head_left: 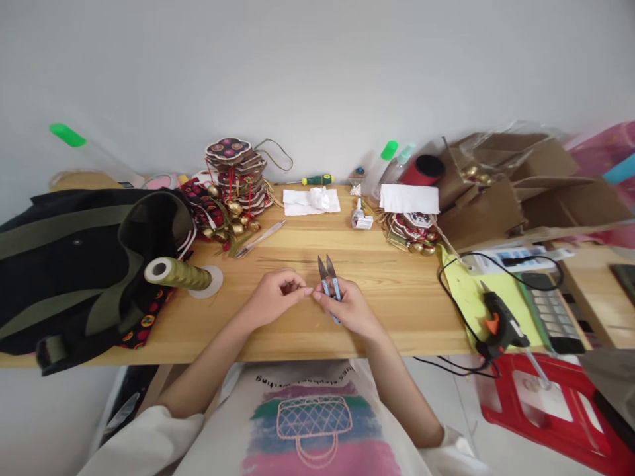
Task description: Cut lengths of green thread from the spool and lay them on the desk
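Over the front middle of the wooden table (397,317), both my hands meet almost fingertip to fingertip. My right hand (353,309) is closed round blue-handled thread snips (328,277), whose two dark blades point away from me and stand slightly apart. Its thumb and forefinger also reach toward the left fingertips. My left hand (278,299) is closed in a pinch; whatever lies between its fingertips is too small to make out. A spool of olive thread (186,274) stands to the left of my left hand.
Stacked ornaments with gold bells (238,175) and a pen (260,239) lie back left, beside a black bag (74,244). White tissue (302,201) and a small bottle (362,217) sit at the back. A glue gun (501,320), cable and calculator (550,314) lie right, near cardboard boxes (486,205).
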A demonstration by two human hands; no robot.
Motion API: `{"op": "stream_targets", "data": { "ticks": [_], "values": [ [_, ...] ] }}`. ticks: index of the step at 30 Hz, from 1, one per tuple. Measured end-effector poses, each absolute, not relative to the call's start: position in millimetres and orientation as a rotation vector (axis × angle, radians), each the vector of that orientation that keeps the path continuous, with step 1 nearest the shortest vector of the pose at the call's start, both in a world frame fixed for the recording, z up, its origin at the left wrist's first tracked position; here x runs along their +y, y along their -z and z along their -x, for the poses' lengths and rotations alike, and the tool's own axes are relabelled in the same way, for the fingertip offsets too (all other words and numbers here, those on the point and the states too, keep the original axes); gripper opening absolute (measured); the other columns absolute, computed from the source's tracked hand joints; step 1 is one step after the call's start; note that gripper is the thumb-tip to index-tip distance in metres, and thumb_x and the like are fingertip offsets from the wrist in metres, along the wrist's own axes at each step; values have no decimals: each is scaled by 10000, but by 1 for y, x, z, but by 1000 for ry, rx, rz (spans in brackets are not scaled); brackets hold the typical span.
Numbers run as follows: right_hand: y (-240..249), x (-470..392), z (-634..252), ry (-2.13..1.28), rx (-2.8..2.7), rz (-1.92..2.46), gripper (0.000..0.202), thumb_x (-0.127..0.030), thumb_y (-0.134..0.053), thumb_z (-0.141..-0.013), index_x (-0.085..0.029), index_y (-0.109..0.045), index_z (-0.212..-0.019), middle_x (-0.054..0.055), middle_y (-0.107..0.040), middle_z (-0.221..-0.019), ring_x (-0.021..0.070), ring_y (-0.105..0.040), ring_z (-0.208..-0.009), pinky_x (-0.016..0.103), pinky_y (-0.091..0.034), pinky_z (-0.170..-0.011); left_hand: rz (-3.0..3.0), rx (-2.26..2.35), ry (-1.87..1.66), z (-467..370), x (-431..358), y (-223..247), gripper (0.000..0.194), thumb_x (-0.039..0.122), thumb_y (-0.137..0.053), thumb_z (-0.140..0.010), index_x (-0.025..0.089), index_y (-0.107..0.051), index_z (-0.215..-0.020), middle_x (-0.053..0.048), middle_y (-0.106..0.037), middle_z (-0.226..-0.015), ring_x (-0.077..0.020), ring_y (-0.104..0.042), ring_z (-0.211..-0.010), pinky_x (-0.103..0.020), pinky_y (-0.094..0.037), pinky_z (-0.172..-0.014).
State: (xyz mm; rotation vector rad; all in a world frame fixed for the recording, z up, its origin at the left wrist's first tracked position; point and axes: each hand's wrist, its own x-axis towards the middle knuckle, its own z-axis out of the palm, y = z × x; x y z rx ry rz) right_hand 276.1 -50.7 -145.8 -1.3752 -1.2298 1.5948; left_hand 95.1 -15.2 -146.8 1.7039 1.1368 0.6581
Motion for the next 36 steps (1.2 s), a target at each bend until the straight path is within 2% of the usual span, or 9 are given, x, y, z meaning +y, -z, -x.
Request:
{"op": "stream_targets", "data": {
  "ticks": [7, 11, 14, 17, 19, 24, 31, 36],
  "values": [
    [142, -55, -284, -1611, -1382, 1339, 336, -504, -603, -793, -184, -521, -733, -57, -455, -534, 77, -381, -476, 224, -319, -483, -1960, 1123, -388, -71, -17, 128, 211, 402, -635, -801, 193, -656, -783, 5, -616, -714, -126, -543, -649, -250, -413, -627],
    [128, -62, -285, -1693, -1411, 1202, 344, -517, -591, -830, -189, -511, -762, -60, -460, -526, 73, -376, -464, 221, -317, -469, -2250, 1162, -255, -43, -32, 106, 237, 396, -541, -886, 212, -625, -762, -2, -641, -772, -152, -579, -733, -270, -417, -679],
    [115, -59, -277, -1688, -1388, 1129, 359, -531, -597, -833, -192, -501, -767, -64, -457, -521, 69, -378, -458, 217, -319, -461, -2378, 1236, -334, -14, -43, 86, 292, 432, -498, -912, 222, -615, -746, 6, -629, -719, -147, -575, -690, -267, -411, -642],
    [101, -45, -264, -1684, -1371, 1065, 384, -555, -603, -821, -196, -485, -753, -70, -453, -513, 61, -362, -428, 210, -303, -427, -2472, 1414, -454, 13, -43, 66, 269, 435, -498, -903, 235, -618, -770, 12, -620, -690, -144, -573, -653, -271, -407, -619],
    [91, -31, -255, -1666, -1414, 988, 376, -540, -620, -816, -195, -487, -749, -73, -462, -512, 56, -364, -424, 203, -305, -420, -2517, 1473, -516, 27, -35, 54, 263, 443, -475, -894, 253, -621, -786, 20, -605, -663, -137, -552, -603, -275, -389, -576],
    [70, 3, -250, -1556, -1520, 873, 354, -501, -668, -793, -189, -506, -744, -75, -484, -492, 52, -381, -417, 195, -310, -417, -2512, 1639, -660, 47, -1, 33, 273, 482, -488, -839, 252, -632, -806, 33, -584, -652, -120, -523, -579, -268, -387, -583],
    [64, 9, -303, -1300, -1298, 1057, 382, -487, -767, -710, -168, -562, -761, -77, -452, -461, 54, -380, -402, 202, -273, -402, -2223, 1770, -748, 52, 27, 24, 336, 546, -509, -720, 236, -616, -794, 11, -578, -700, -132, -522, -622, -309, -427, -655],
    [67, -3, -354, -1072, -1149, 1172, 378, -429, -821, -654, -162, -556, -682, -76, -412, -471, 46, -375, -422, 203, -287, -429, -1998, 1686, -894, 50, 24, 26, 258, 534, -559, -670, 290, -590, -750, 20, -583, -725, -141, -531, -636, -330, -419, -648]
  ]
}}
